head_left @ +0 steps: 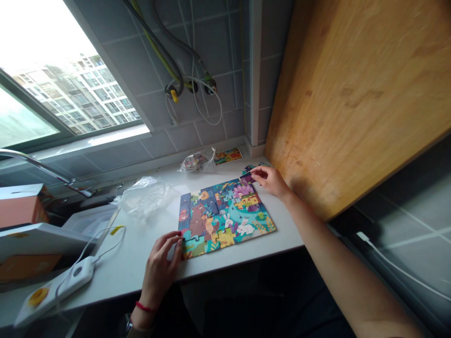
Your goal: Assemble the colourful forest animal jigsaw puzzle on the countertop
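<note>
The jigsaw puzzle (214, 216) lies flat on the white surface (132, 253), close to its front edge. It shows white rabbits, yellow and green plants and lots of blue-green. The left hand (162, 263) touches the puzzle's near left corner, with its fingers bent and a little bit apart. The right hand (270, 182) is at the far right corner. Its thumb and finger are pinched close together on a puzzle piece (247, 173), and that piece is tipped up a bit. More loose pieces (264, 165) are just behind the right hand.

A picture card (228, 156) lies at the back, by the wall. Just beside it is a clear bag (196, 162) with small things inside, too blurry to tell. A crinkly plastic bag (144, 195) sits left of the puzzle. A white power strip (56, 291) with a cord lies near the left end.
</note>
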Available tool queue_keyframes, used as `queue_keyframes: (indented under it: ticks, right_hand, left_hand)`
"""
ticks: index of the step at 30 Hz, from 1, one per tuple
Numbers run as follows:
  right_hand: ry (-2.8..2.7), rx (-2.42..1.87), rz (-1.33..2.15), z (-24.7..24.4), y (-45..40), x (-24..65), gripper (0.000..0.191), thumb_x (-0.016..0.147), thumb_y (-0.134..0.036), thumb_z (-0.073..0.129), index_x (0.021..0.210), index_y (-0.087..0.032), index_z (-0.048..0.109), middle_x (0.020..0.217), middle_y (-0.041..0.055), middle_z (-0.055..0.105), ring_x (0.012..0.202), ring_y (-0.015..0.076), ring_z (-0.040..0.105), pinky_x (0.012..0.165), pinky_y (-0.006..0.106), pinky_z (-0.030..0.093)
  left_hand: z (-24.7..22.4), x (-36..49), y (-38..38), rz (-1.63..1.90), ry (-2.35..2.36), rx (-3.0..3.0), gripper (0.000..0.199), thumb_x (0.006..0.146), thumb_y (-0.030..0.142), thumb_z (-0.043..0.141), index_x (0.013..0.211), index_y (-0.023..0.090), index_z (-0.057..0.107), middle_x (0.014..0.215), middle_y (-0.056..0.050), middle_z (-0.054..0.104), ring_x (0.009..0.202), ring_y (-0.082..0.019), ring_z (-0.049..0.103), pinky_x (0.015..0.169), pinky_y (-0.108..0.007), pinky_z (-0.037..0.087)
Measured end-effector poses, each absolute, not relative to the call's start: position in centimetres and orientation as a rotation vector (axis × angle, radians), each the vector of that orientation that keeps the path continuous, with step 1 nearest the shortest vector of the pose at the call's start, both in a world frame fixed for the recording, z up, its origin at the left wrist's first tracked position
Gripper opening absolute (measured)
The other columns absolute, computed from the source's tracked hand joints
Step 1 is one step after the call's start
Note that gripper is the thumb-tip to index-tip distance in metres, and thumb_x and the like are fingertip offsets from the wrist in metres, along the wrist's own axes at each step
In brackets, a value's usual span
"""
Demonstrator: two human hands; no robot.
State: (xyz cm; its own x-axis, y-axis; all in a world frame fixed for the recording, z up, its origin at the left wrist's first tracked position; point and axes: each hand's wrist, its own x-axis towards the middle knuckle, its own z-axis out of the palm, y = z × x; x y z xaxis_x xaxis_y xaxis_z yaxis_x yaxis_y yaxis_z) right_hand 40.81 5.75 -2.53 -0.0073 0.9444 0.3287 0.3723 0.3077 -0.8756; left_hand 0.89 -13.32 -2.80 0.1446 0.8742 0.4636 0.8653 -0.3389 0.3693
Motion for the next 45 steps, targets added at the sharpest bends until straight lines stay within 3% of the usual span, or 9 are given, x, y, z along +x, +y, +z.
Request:
queue_keyframes:
  ticks: [6, 11, 18, 26, 33, 45]
  right_hand:
    - [-1.977, -1.2, 0.915, -0.3, 7.2, 35.8, 0.022, 0.088, -0.011, 0.065, 0.094, -0.021, 0.084, 0.097, 0.0051, 0.084, 0.09, 0.0211, 0.078, 0.083, 0.028, 0.058]
    - [-2.143, -1.196, 0.979, -0.1, 8.6, 32.2, 0.034, 0.084, -0.001, 0.062, 0.094, -0.022, 0.086, 0.091, 0.0024, 0.084, 0.085, 0.019, 0.077, 0.078, 0.024, 0.056]
    - [-2.085, -1.21, 0.952, -1.4, 8.7, 32.9, 0.033, 0.09, -0.008, 0.063, 0.109, -0.022, 0.085, 0.1, 0.0043, 0.084, 0.092, 0.0199, 0.077, 0.084, 0.024, 0.056]
    - [-1.946, -1.169, 1.044, -1.2, 9.1, 34.2, 0.044, 0.088, -0.009, 0.066, 0.129, -0.019, 0.077, 0.102, 0.0069, 0.08, 0.063, 0.0101, 0.066, 0.068, 0.022, 0.054]
    - [-1.822, -1.185, 1.109, -1.6, 8.8, 34.8, 0.051, 0.081, -0.006, 0.067, 0.129, -0.02, 0.077, 0.09, 0.0038, 0.079, 0.059, 0.0106, 0.065, 0.059, 0.021, 0.052]
    - [-1.986, -1.226, 1.045, -2.1, 8.7, 34.3, 0.022, 0.08, -0.011, 0.074, 0.099, -0.017, 0.085, 0.087, 0.0041, 0.081, 0.066, 0.0133, 0.068, 0.064, 0.022, 0.052]
  left_hand:
    - [-2.8, 1.0, -13.3, 0.976, 1.81, 2.342, 0.023, 0.104, 0.034, 0.055, 0.101, 0.022, 0.073, 0.116, -0.012, 0.073, 0.102, -0.027, 0.073, 0.073, -0.036, 0.064]
    - [-2.7, 1.0, -13.4, 0.973, 1.82, 2.352, 0.021, 0.104, 0.033, 0.054, 0.101, 0.022, 0.072, 0.116, -0.011, 0.073, 0.101, -0.027, 0.073, 0.076, -0.037, 0.065]
    - [-2.9, 0.8, -13.4, 0.957, 1.822, 2.335, 0.02, 0.105, 0.032, 0.055, 0.103, 0.022, 0.072, 0.118, -0.011, 0.072, 0.102, -0.026, 0.073, 0.073, -0.035, 0.064]
    - [-3.5, 0.5, -13.2, 0.991, 1.816, 2.366, 0.021, 0.104, 0.033, 0.056, 0.103, 0.022, 0.074, 0.117, -0.01, 0.073, 0.099, -0.025, 0.073, 0.073, -0.033, 0.063]
    - [-3.4, 0.6, -13.2, 0.994, 1.804, 2.384, 0.021, 0.104, 0.033, 0.056, 0.103, 0.022, 0.073, 0.116, -0.01, 0.072, 0.097, -0.025, 0.073, 0.072, -0.033, 0.062]
    - [-3.3, 0.6, -13.3, 0.99, 1.806, 2.379, 0.02, 0.104, 0.032, 0.055, 0.102, 0.022, 0.073, 0.116, -0.011, 0.072, 0.097, -0.025, 0.073, 0.073, -0.034, 0.063]
